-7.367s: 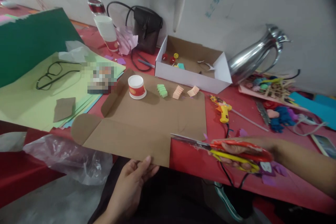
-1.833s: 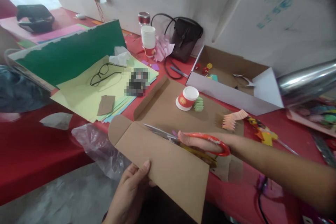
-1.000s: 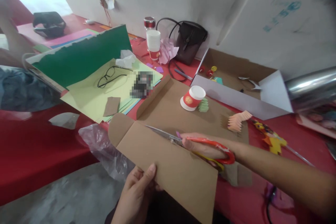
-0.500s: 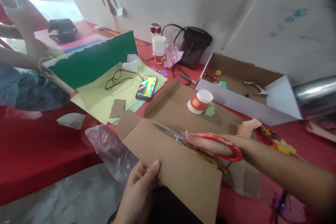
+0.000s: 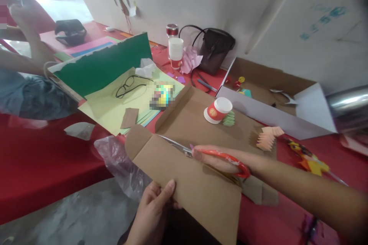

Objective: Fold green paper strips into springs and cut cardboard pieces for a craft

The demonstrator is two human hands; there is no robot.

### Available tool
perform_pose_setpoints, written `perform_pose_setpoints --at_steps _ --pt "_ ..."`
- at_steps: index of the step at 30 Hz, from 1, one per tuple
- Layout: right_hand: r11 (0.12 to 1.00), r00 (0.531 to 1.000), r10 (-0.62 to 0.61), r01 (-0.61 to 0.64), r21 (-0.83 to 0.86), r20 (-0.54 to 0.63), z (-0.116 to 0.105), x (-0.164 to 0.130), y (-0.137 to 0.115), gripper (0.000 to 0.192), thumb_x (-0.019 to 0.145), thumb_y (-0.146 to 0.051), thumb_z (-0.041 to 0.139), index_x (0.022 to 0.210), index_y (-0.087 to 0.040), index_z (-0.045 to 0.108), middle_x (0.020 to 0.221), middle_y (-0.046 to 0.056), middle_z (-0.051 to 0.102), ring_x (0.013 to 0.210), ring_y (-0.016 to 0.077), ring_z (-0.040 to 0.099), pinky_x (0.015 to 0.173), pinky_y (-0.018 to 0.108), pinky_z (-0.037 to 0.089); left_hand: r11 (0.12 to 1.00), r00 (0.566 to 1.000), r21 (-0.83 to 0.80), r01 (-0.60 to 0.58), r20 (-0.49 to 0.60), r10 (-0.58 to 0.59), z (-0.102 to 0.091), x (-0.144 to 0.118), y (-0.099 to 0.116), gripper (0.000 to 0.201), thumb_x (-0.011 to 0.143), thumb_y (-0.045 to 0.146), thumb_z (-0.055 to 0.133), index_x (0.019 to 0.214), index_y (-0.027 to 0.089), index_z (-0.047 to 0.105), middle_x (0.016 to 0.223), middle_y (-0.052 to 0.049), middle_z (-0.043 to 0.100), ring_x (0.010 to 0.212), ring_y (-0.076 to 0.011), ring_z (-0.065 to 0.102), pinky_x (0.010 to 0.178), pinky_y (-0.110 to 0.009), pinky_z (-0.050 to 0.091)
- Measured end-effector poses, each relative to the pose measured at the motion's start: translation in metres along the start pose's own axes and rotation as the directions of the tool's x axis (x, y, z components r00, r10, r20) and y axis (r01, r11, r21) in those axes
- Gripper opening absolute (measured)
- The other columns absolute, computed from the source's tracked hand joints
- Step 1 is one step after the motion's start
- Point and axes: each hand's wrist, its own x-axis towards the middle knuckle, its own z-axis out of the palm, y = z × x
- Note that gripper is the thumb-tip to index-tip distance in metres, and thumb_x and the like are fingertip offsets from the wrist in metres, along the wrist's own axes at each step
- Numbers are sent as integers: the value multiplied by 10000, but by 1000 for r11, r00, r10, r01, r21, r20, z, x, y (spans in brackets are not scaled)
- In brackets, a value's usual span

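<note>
My left hand (image 5: 159, 203) pinches the lower left edge of a brown cardboard piece (image 5: 198, 183), thumb on top and fingers beneath. My right hand (image 5: 215, 159) is wrapped round the red handles of scissors (image 5: 224, 155), whose blades lie along the cardboard's upper edge, near its rounded flap. Whether the blades are fully closed is hard to see. Under the scissors lies a larger cardboard sheet (image 5: 189, 115) bearing a red and white paper cup (image 5: 219, 110), a folded green paper strip (image 5: 229, 119) and a folded peach paper strip (image 5: 267, 138).
Left of the sheet are yellow paper (image 5: 115, 111), glasses (image 5: 125, 87) and a green panel (image 5: 106, 59). Behind stand stacked cups (image 5: 176, 51), a dark bag (image 5: 217, 49) and an open box (image 5: 267, 115). A clear plastic bag (image 5: 120, 164) hangs at the table edge. Another person's arm (image 5: 25, 42) is far left.
My right hand and the scissors have moved left along the cardboard's upper edge, toward the flap. My left hand keeps its hold in nearly the same place.
</note>
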Motion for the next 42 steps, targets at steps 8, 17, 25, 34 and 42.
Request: perform_pose_setpoints --at_steps 8,17,25,34,42 --pt "998 995 -50 45 -53 -84 6 2 3 524 897 -684 332 807 -185 465 771 -16 455 672 124 405 618 245 361 999 999 -20 38 22 -37 -3 -1 1 323 706 382 770 905 139 692 755 -60 676 582 -125 568 554 -236 491" --pt "992 992 -14 -2 -129 -124 10 15 7 502 885 -676 388 778 -191 460 743 -28 459 661 121 409 611 243 346 999 999 -21 31 27 -31 -5 1 -5 360 711 378 768 958 127 693 853 -91 697 609 -126 573 521 -220 476" --pt "990 990 -8 -12 -138 -144 11 19 11 520 887 -688 361 777 -191 469 711 -32 463 628 113 414 577 230 343 998 998 -17 54 22 -54 -7 5 3 380 711 388 765 1000 149 701 894 -110 721 724 -202 658 560 -251 500" --pt "991 994 30 -43 -127 -105 7 19 -2 561 894 -694 321 789 -184 528 802 11 570 720 160 498 687 295 430 998 999 -55 4 -41 -6 -1 2 4 361 695 362 778 973 147 699 845 -85 725 605 -148 625 524 -230 470" --pt "996 995 51 -58 -68 -88 4 19 -7 597 898 -695 310 805 -179 595 831 28 640 732 168 556 681 279 442 994 999 -102 48 9 -48 5 -4 3 380 676 352 791 983 150 694 881 -112 737 702 -215 681 545 -249 486"
